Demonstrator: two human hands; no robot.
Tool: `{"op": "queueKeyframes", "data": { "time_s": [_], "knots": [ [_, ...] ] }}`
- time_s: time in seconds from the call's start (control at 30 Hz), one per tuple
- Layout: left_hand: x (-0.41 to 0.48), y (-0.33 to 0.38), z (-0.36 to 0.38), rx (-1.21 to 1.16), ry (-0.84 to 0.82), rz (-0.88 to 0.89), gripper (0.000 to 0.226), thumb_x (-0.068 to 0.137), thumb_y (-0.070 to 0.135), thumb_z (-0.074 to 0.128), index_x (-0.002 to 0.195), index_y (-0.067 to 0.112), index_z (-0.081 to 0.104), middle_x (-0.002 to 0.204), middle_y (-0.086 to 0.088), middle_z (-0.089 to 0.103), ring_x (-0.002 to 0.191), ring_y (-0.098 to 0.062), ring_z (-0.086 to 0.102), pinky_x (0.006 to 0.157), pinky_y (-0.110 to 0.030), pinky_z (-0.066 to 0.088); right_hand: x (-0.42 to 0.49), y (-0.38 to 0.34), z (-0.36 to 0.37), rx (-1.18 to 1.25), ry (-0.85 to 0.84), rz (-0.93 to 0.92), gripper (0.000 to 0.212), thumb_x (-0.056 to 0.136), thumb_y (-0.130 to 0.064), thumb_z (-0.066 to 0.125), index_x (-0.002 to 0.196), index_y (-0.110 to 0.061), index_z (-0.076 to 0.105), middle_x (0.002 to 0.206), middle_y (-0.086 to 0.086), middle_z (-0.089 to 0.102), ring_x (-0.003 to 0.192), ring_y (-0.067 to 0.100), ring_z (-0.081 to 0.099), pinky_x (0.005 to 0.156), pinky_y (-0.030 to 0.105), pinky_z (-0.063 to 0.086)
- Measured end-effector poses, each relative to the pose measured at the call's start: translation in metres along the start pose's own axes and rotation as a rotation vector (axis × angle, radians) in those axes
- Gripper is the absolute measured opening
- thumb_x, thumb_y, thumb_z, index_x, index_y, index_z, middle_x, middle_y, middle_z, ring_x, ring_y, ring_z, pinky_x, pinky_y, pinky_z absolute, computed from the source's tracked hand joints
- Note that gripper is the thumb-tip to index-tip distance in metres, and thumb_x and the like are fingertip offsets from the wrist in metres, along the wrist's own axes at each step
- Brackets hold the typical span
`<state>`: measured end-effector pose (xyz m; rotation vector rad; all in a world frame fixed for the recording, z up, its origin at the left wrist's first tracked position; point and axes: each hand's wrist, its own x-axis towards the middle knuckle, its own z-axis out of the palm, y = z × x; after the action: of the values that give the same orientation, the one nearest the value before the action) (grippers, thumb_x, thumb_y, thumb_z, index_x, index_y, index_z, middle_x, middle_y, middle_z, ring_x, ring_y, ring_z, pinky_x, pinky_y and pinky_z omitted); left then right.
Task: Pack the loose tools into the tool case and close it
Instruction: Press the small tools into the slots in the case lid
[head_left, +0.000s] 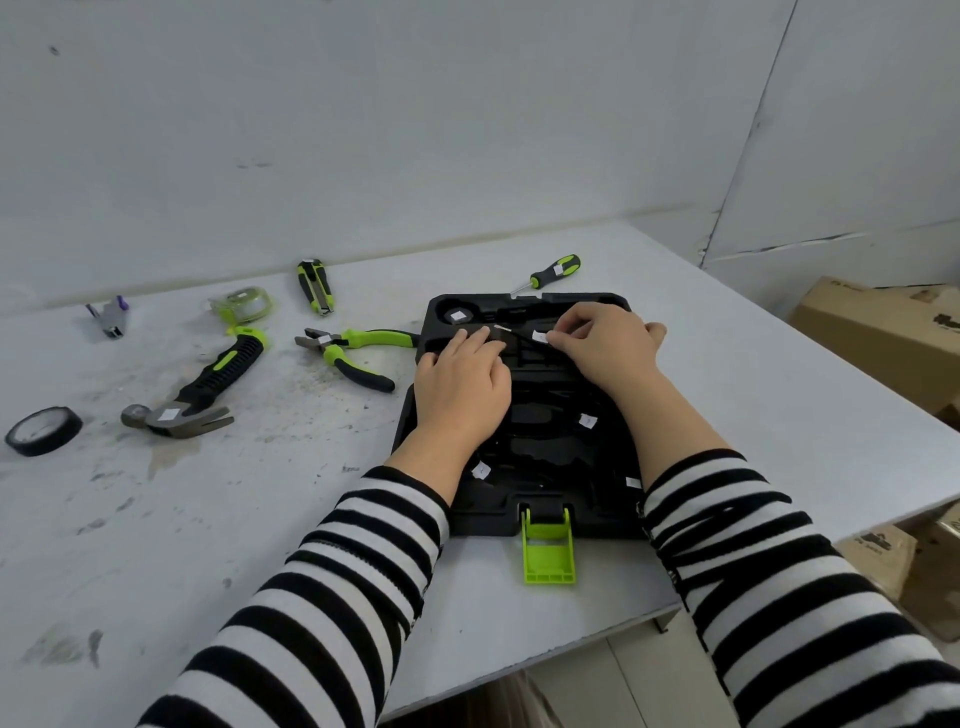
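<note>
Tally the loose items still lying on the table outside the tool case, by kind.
Hammer: 1
Pliers: 1
Screwdriver: 1
Utility knife: 1
Tape measure: 1
Black tape roll: 1
Small grey and purple item, kind unclear: 1
Total: 7

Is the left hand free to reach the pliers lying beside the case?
Probably yes. The left hand rests on the tool case, and the pliers lie just to its left on open table with nothing between them.

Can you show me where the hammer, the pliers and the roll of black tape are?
hammer (208, 382): head view, on its black handle.
pliers (332, 351): head view, at the pivot.
black tape (44, 431): head view, on the roll.
</note>
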<state>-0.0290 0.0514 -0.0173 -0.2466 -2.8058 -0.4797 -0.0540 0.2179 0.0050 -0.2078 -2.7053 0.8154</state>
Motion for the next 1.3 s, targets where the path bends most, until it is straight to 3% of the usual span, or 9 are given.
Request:
{"op": "queueKeyframes", "data": {
  "time_s": [0.17,0.27,0.47,0.6,0.97,1.3],
  "knots": [
    [-0.001,0.000,0.001,-0.008,0.014,0.035,0.046,0.099,0.023,0.029,0.145,0.024,0.036,0.151,0.007,0.037,0.144,-0.011,0.023,0.111,-0.038,0.021,0.001,0.001,-0.001,-0.081,0.039,-0.059,0.013,0.090,-0.033,0.059,0.084,-0.035,0.070,0.079,-0.012,0.068,0.098,0.014,0.055,0.081,0.032,0.019],
    [0.000,0.000,0.001,0.037,0.007,0.087,0.048,0.099,0.022,0.028,0.146,0.024,0.033,0.154,0.007,0.032,0.145,-0.011,0.019,0.112,-0.039,0.022,0.000,0.003,-0.003,-0.126,0.000,-0.137,0.017,0.091,-0.043,0.055,0.090,-0.037,0.072,0.088,-0.013,0.070,0.102,0.015,0.053,0.085,0.034,0.022],
    [0.001,0.000,0.001,0.046,-0.003,0.079,0.044,0.098,0.021,0.030,0.139,0.024,0.045,0.150,0.008,0.039,0.144,-0.011,0.023,0.112,-0.039,0.021,-0.002,0.015,-0.014,-0.083,-0.093,-0.166,0.022,0.084,-0.052,0.060,0.101,-0.042,0.070,0.101,-0.015,0.069,0.110,0.010,0.053,0.087,0.033,0.021],
    [0.002,-0.001,0.002,0.046,0.001,0.079,0.043,0.098,0.022,0.030,0.138,0.024,0.046,0.150,0.008,0.039,0.144,-0.011,0.022,0.112,-0.039,0.021,-0.002,0.021,-0.019,-0.038,-0.117,-0.150,0.017,0.084,-0.043,0.065,0.100,-0.038,0.071,0.097,-0.017,0.070,0.102,0.003,0.056,0.089,0.032,0.021],
    [0.000,-0.001,0.000,0.008,0.008,0.081,0.045,0.099,0.021,0.031,0.142,0.027,0.040,0.152,0.007,0.036,0.145,-0.012,0.021,0.111,-0.036,0.020,0.000,0.008,-0.010,-0.122,-0.048,-0.127,0.010,0.087,-0.038,0.063,0.095,-0.037,0.069,0.096,-0.011,0.070,0.094,0.011,0.058,0.085,0.032,0.022],
    [0.000,0.000,-0.002,-0.021,0.064,0.041,0.033,0.096,0.021,0.038,0.125,0.016,0.051,0.135,-0.002,0.054,0.142,-0.019,0.029,0.105,-0.037,0.025,-0.004,0.004,-0.015,-0.043,-0.192,-0.208,0.028,0.091,-0.024,0.061,0.114,-0.036,0.069,0.110,-0.006,0.068,0.108,0.017,0.058,0.103,0.037,0.038]
  ]
}}
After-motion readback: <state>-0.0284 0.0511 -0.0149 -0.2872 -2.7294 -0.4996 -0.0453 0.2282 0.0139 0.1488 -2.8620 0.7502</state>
